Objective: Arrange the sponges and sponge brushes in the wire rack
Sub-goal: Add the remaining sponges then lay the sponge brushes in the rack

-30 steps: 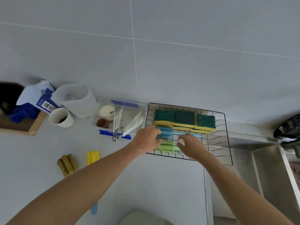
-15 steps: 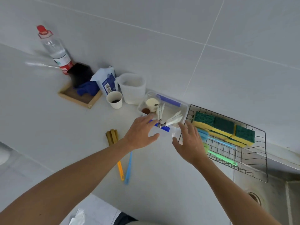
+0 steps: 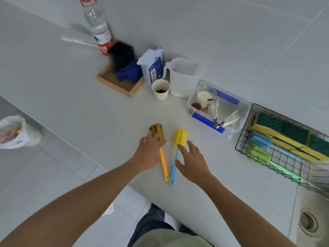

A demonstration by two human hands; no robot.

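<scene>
Wire rack (image 3: 240,139) held sponges (image 3: 283,128) and two brushes (blue, green); two lay outside, left hand (image 3: 148,154) and right hand (image 3: 192,164) spread, empty.

both bare forearms reach forward from the near edge, converging toward the middle. the left hand (image 3: 149,154) lies palm down, fingers spread and flat, pointing far. the right hand (image 3: 192,162), just beside it, hovers palm down with fingers splayed and slightly curled, grasping nothing.
</scene>
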